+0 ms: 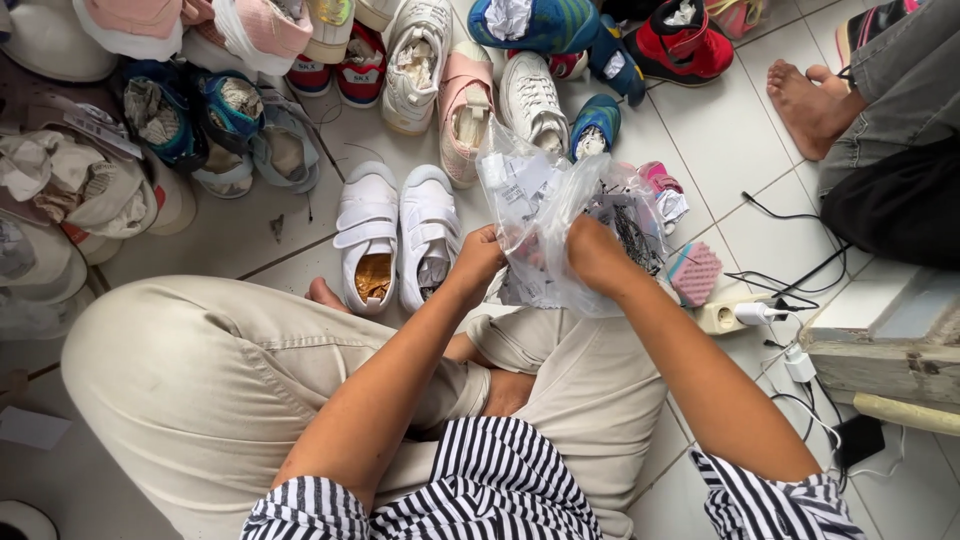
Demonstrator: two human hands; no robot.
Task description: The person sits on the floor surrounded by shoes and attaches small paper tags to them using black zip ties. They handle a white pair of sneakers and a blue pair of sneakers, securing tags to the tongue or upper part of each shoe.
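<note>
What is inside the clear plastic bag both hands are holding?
The clear plastic bag holds crumpled white paper slips. The right hand is pushed inside it, covering whatever lies beneath; the left hand pinches its edge.

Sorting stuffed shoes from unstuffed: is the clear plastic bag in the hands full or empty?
Partly full: white paper pieces show through the clear plastic bag.

The bag is thin clear plastic, crinkled and glossy, with slips of white paper showing through it. The white shoes look like smooth, matt synthetic leather — crumpled paper is stuffed into them. The floor is glossy pale tile. The trousers are matt beige cloth, the striped top soft woven cloth. The pink sponge looks rough — ridged.
</note>
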